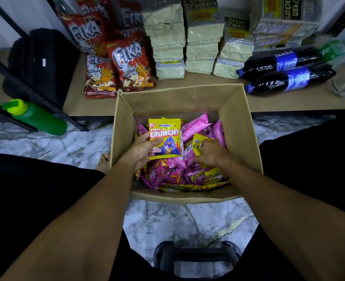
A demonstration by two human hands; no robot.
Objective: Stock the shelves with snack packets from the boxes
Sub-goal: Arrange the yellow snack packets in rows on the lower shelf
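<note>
An open cardboard box sits on the marble floor between my knees, filled with several pink and yellow snack packets. My left hand holds a yellow "Crunchy" packet upright above the pile, thumb across its front. My right hand reaches into the box on the right and pinches a second yellow packet that is crumpled and half hidden by my fingers. The low wooden shelf lies just behind the box.
On the shelf stand red Fika bags, stacked cream cracker packs and lying cola bottles. A green bottle and a black bag sit left by the black rack post. A black stool is under me.
</note>
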